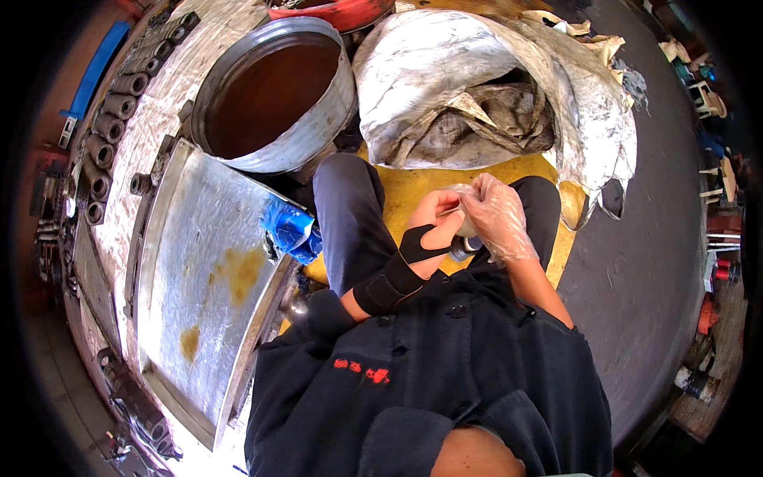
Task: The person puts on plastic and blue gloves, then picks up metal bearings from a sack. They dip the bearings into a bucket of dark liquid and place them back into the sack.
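Observation:
My left hand is bare, with a black wrist brace around its wrist and thumb base. A thin clear plastic glove covers my right hand. Both hands meet above my lap, fingers closed on a bit of thin clear plastic between them; its full shape is hidden by the fingers. Just below them shows a small shiny metal round thing, mostly hidden. A crumpled blue plastic bag lies left of my knee on the edge of a metal tray.
Ahead on the left stands a big round metal tub of brown liquid. A large dirty white sack lies in front of me, near a yellow surface. Ribbed metal sleeves line the far left. A red basin sits behind the tub.

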### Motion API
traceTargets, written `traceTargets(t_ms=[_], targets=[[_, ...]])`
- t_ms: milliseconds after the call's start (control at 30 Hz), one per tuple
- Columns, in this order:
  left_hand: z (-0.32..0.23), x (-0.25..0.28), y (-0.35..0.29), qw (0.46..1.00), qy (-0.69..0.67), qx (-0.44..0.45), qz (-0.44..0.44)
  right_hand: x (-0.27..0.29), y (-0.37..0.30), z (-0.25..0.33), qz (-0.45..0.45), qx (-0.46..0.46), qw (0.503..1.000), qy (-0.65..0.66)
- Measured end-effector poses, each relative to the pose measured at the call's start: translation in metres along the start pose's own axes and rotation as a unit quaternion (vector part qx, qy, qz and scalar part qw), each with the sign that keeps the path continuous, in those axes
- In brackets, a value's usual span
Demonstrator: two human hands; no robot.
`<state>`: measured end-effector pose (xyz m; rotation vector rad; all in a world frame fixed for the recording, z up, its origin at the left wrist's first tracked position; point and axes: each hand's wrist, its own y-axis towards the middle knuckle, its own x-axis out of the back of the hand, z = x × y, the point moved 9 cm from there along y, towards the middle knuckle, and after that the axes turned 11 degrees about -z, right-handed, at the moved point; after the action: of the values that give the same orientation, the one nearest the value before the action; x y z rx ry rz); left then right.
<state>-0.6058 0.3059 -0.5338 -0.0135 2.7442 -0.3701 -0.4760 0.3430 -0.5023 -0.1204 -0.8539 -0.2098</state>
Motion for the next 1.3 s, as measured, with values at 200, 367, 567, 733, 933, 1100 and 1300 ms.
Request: traceTargets(t_ms=[200,367,567,733,933,1100,1300], targets=[[0.0,-0.018,-0.007,0.988,0.048,-0.028,0.142,-0.007,-0.009,0.016,-0.037,0.108,0.99,-0.083],[0.037,0.021,0.027,0.995,-0.088,-0.004,0.043,-0.018,-0.03,0.033,0.001,0.156,0.984,-0.09],[0.047,0.032,0.026,0.967,-0.227,-0.009,-0.119,-0.042,-0.04,0.03,0.021,0.225,0.968,-0.107],[0.033,0.012,0.025,0.997,-0.068,0.0,0.033,-0.005,-0.032,0.053,-0.041,0.159,0.986,0.018],[0.011,0.015,0.039,0.975,0.117,-0.186,0.037,-0.003,-0.054,0.071,-0.03,0.284,0.956,0.07],[0.017,0.046,0.052,0.984,-0.019,-0.165,-0.058,-0.014,-0.055,0.059,-0.001,0.288,0.956,0.063],[0.018,0.038,0.063,0.933,-0.36,-0.019,0.014,-0.007,-0.07,0.084,0.0,0.339,0.927,0.162]])
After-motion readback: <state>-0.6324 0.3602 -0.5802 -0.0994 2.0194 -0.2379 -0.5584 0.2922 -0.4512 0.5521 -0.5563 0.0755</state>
